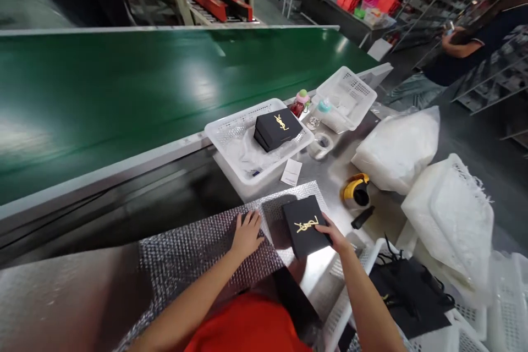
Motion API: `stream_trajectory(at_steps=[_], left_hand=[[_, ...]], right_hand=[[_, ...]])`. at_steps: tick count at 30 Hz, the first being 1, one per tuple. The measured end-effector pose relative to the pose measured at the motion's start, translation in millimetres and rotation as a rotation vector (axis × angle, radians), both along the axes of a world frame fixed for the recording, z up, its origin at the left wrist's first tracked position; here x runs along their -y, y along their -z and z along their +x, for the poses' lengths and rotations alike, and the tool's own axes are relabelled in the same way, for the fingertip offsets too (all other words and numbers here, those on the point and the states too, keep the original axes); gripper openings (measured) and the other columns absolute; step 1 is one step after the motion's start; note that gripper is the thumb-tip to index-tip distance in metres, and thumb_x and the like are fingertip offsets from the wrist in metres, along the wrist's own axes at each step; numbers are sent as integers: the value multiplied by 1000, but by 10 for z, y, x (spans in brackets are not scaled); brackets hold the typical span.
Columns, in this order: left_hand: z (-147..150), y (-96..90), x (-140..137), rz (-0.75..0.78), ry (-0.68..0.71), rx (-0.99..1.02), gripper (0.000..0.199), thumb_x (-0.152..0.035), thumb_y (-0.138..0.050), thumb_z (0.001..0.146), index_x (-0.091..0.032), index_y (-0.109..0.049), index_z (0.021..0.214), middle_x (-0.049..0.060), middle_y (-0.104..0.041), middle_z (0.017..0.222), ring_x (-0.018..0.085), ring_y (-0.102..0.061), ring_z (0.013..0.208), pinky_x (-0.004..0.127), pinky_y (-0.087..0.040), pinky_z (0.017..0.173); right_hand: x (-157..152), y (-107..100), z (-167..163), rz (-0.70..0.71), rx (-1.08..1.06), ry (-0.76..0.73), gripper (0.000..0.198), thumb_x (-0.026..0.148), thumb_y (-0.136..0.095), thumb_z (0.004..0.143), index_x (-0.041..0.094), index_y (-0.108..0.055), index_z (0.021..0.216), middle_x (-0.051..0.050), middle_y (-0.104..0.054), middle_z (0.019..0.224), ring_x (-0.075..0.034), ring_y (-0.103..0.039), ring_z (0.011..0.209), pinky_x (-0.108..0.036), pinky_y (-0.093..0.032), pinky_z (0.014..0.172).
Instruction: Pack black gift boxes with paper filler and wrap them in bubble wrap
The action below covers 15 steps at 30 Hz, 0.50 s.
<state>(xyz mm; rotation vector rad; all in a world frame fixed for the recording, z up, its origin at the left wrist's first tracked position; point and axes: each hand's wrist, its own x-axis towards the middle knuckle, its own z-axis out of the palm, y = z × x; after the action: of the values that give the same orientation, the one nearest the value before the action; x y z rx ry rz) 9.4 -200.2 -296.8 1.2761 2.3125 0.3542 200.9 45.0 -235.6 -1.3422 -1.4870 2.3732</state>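
Note:
My left hand (247, 235) lies with fingers spread on a sheet of bubble wrap (193, 247) that covers part of the metal table. In my right hand (333, 232) is a black box (299, 220) with a gold YSL logo, gripped at its right side with the thumb on top. The box is at the right end of the bubble wrap. Beyond it, a second black box (282, 124) with the same logo rests in a white plastic basket (226, 135). A small white card (291, 172) lies on the table between that basket and the held box.
A green conveyor belt (124, 77) runs behind the table. To the right are a yellow tape dispenser (353, 190), a clear tape roll (320, 146), white foam bundles (398, 146) and black paper bags (412, 291). Another white basket (350, 93) and a small bottle (300, 103) stand farther back. A person (474, 49) is at right.

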Motion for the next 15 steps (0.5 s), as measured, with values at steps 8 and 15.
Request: stream_trajectory(at_steps=[8, 15], left_hand=[[-219, -111, -85, -8, -61, 51, 70, 0, -45, 75, -9, -42, 144, 17, -64, 132, 27, -47, 135, 54, -18, 119], [-292, -182, -139, 10, -155, 146, 65, -2, -47, 75, -15, -49, 139, 15, -68, 125, 26, -54, 128, 54, -13, 120]], right_hand=[[368, 265, -351, 5, -57, -59, 86, 32, -87, 55, 30, -52, 133, -3, -72, 114, -27, -69, 100, -41, -52, 92], [301, 346, -398, 307, 66, -128, 65, 45, -81, 58, 25, -63, 117, -5, -70, 112, -31, -63, 110, -45, -48, 98]])
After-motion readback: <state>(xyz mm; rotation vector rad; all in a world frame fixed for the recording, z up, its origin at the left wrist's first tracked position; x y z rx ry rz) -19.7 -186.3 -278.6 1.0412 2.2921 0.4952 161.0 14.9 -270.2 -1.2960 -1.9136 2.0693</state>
